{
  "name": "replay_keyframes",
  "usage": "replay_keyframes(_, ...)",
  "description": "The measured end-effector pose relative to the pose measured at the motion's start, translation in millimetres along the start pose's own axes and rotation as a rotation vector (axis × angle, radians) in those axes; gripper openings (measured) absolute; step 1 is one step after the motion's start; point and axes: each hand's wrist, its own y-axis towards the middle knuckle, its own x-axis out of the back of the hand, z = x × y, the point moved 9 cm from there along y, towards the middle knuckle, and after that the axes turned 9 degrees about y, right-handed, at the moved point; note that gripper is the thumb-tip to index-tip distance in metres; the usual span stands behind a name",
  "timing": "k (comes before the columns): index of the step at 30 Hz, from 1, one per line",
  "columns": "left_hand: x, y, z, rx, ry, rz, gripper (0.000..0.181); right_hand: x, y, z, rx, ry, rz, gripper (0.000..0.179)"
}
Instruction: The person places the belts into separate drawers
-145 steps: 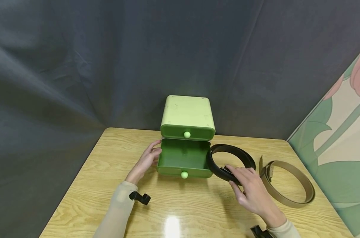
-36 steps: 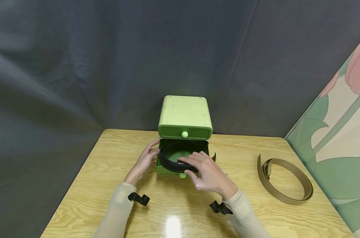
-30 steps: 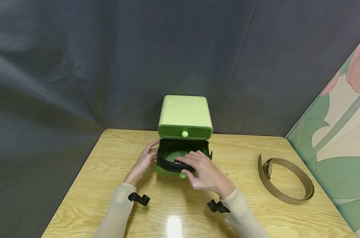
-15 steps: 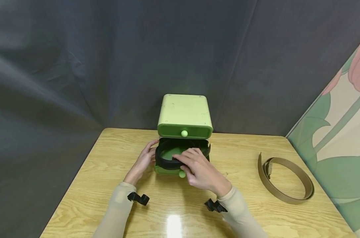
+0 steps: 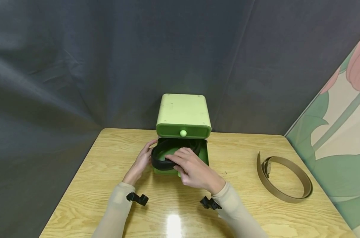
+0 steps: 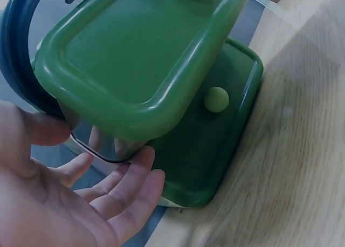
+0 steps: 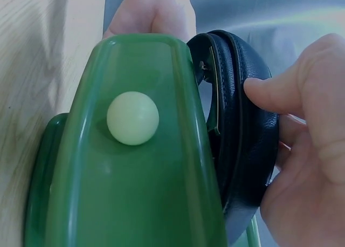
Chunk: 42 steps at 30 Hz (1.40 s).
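In the head view my right hand [image 5: 195,170] pinches the near side of a coiled black leather belt [image 5: 162,164]. The coil sits partly inside the pulled-out green drawer [image 5: 204,158], its left end overlapping the drawer's left edge. In the right wrist view, thumb and fingers grip the belt [image 7: 259,144], with its buckle [image 7: 215,90] just behind the drawer front [image 7: 135,182]. My left hand [image 5: 140,162] stays at the drawer's left side; in the left wrist view its extended fingertips [image 6: 141,159] rest along the drawer wall and the thumb lies near the belt [image 6: 16,47].
Above the pulled-out drawer is a shut one with a pale round knob [image 5: 183,133], under the cabinet's cream top [image 5: 183,109]. Another drawer front [image 6: 215,144] shows below it in the left wrist view. A coiled tan belt [image 5: 287,162] lies at the right on the wooden table [image 5: 242,185].
My right hand has carried the black belt from beside the drawer leftward into it, and its loose end has come inside the right wall. The left hand has barely moved.
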Motion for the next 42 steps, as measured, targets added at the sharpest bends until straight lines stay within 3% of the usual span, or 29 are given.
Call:
replay_keyframes(12,-1.9,-0.3,-0.9,0.005,-0.023,-0.001,0.056,5.5,-15.7,-24.2,-0.131,0.131,-0.045,0.041)
replay_keyframes(23,-3.4,0.0,-1.5,0.009,-0.013,-0.004,0.057,8.2,-25.6,-48.4,-0.294,0.214,-0.026,0.042)
replay_keyframes(31,-3.1,-0.5,-1.5,0.003,-0.021,0.001,0.056,9.4,-27.7,-55.2,-0.319,0.222,-0.040,0.042)
replay_keyframes(42,-2.2,0.3,1.8,0.018,0.009,-0.009,0.063,9.5,-30.6,-69.9,-0.361,0.311,-0.080,0.040)
